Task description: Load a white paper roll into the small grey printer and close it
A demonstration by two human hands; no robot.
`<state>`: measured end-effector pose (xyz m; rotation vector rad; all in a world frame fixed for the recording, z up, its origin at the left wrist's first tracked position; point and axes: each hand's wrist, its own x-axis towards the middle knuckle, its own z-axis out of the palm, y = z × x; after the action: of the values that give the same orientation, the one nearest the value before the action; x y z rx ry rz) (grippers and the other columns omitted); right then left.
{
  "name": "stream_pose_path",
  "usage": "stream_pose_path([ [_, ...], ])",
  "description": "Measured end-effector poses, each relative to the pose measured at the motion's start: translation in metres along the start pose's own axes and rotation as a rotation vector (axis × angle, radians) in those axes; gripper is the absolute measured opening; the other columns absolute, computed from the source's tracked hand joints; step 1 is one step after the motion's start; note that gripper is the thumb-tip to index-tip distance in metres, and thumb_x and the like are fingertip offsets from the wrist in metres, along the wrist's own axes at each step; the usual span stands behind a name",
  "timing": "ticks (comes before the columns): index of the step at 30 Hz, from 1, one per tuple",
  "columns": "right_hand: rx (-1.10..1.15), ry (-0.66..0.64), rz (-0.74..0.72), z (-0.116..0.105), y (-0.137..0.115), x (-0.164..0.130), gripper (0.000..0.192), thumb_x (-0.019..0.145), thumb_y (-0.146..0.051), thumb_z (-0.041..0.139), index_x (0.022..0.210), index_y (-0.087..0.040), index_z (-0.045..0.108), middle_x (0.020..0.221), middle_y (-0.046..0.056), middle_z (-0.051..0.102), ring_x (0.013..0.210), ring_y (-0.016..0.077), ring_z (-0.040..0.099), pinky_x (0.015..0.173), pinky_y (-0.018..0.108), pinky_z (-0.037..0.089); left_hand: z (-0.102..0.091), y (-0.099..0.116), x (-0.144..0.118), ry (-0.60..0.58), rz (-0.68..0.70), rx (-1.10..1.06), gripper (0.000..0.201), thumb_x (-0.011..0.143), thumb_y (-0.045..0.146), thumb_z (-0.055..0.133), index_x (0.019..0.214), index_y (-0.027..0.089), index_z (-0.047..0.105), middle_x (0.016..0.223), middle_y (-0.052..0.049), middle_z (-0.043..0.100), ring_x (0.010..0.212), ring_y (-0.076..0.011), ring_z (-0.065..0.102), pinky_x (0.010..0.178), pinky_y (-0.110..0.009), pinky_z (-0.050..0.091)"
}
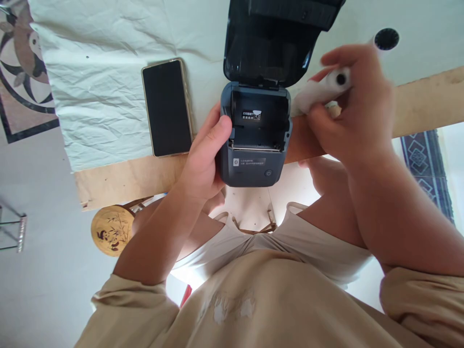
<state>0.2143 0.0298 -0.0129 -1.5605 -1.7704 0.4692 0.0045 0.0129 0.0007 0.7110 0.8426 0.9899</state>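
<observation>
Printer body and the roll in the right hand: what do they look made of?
Printer: looks like moulded plastic, matte dark grey-blue, with rounded edges and an even, dull surface. Roll in the right hand: probably white paper on a hollow core, judging by its soft matte surface and dark centre hole.

At frame centre our left hand grips the side of a small dark printer, its lid open. Upper right, our right hand holds a white paper roll; a phone lies left of the printer.

Looks like a home: a patterned inlaid floor, a woven rug, a bamboo-painted stool (round, wooden), and a plain wooden surface under a creased white cloth.
</observation>
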Motion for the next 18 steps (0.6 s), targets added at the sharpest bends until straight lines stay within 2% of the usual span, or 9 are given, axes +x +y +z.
stream_pose_path([
  [2, -0.064, -0.041, -0.032, 0.001, -0.002, -0.001, 0.064, 0.061, -0.003, 0.054, 0.12, -0.03, 0.052, 0.103, 0.0, 0.066, 0.083, 0.0202, 0.06, 0.077, 0.039, 0.049, 0.001, 0.0, 0.0, -0.003, 0.013, -0.004, 0.026, 0.091, 0.036, 0.041, 0.1, 0.021, 0.061, 0.09, -0.002, 0.068, 0.084, -0.0166, 0.07, 0.067, -0.026, 0.057],
  [4, -0.007, -0.044, -0.087, -0.001, -0.004, 0.0, 0.071, 0.06, -0.003, 0.053, 0.126, -0.031, 0.049, 0.115, 0.001, 0.063, 0.096, 0.0228, 0.061, 0.081, 0.04, 0.049, 0.001, 0.0, 0.0, -0.002, 0.001, 0.014, 0.026, 0.091, 0.037, 0.042, 0.101, 0.022, 0.061, 0.094, -0.002, 0.068, 0.085, -0.0167, 0.069, 0.07, -0.028, 0.056],
  [6, 0.121, 0.062, -0.194, -0.007, 0.0, 0.002, 0.071, 0.062, -0.003, 0.053, 0.126, -0.033, 0.051, 0.119, 0.0, 0.06, 0.104, 0.0224, 0.059, 0.084, 0.039, 0.048, 0.001, 0.001, -0.001, -0.002, -0.01, 0.026, 0.025, 0.09, 0.038, 0.044, 0.101, 0.024, 0.061, 0.097, -0.002, 0.067, 0.086, -0.0166, 0.069, 0.072, -0.027, 0.056],
  [9, 0.208, 0.32, -0.353, -0.019, 0.014, 0.008, 0.063, 0.062, -0.002, 0.055, 0.116, -0.034, 0.061, 0.108, -0.001, 0.062, 0.1, 0.02, 0.058, 0.081, 0.035, 0.045, 0.0, 0.001, -0.001, -0.004, 0.008, 0.018, 0.024, 0.089, 0.041, 0.047, 0.098, 0.024, 0.061, 0.095, -0.001, 0.067, 0.084, -0.0161, 0.067, 0.07, -0.027, 0.055],
  [11, 0.027, 0.311, -0.241, -0.025, 0.025, 0.013, 0.063, 0.064, -0.002, 0.055, 0.121, -0.028, 0.059, 0.115, 0.002, 0.058, 0.107, 0.0218, 0.055, 0.085, 0.036, 0.044, 0.0, 0.0, -0.001, -0.01, 0.016, 0.007, 0.025, 0.089, 0.04, 0.046, 0.098, 0.023, 0.062, 0.094, -0.001, 0.066, 0.083, -0.0161, 0.067, 0.069, -0.028, 0.054],
  [14, -0.192, 0.146, -0.023, -0.026, 0.033, 0.017, 0.06, 0.068, -0.006, 0.058, 0.127, -0.018, 0.053, 0.121, 0.013, 0.052, 0.111, 0.026, 0.053, 0.089, 0.042, 0.045, 0.0, -0.002, -0.001, -0.014, 0.026, 0.007, 0.025, 0.089, 0.039, 0.046, 0.1, 0.024, 0.062, 0.095, -0.001, 0.067, 0.081, -0.0153, 0.067, 0.069, -0.028, 0.055],
  [16, -0.23, 0.089, 0.026, -0.022, 0.031, 0.018, 0.059, 0.068, -0.006, 0.06, 0.126, -0.019, 0.054, 0.118, 0.013, 0.054, 0.106, 0.0256, 0.055, 0.09, 0.044, 0.045, 0.001, -0.003, 0.0, -0.016, 0.036, 0.005, 0.025, 0.089, 0.04, 0.047, 0.099, 0.023, 0.062, 0.094, -0.001, 0.067, 0.078, -0.0143, 0.066, 0.068, -0.027, 0.055],
  [18, -0.181, 0.109, 0.026, -0.018, 0.028, 0.02, 0.064, 0.067, -0.002, 0.058, 0.126, -0.025, 0.053, 0.115, 0.008, 0.058, 0.094, 0.0201, 0.058, 0.083, 0.039, 0.046, 0.001, -0.002, 0.0, -0.022, 0.033, -0.004, 0.025, 0.09, 0.039, 0.045, 0.097, 0.022, 0.063, 0.093, -0.001, 0.066, 0.079, -0.0142, 0.066, 0.067, -0.027, 0.055],
])
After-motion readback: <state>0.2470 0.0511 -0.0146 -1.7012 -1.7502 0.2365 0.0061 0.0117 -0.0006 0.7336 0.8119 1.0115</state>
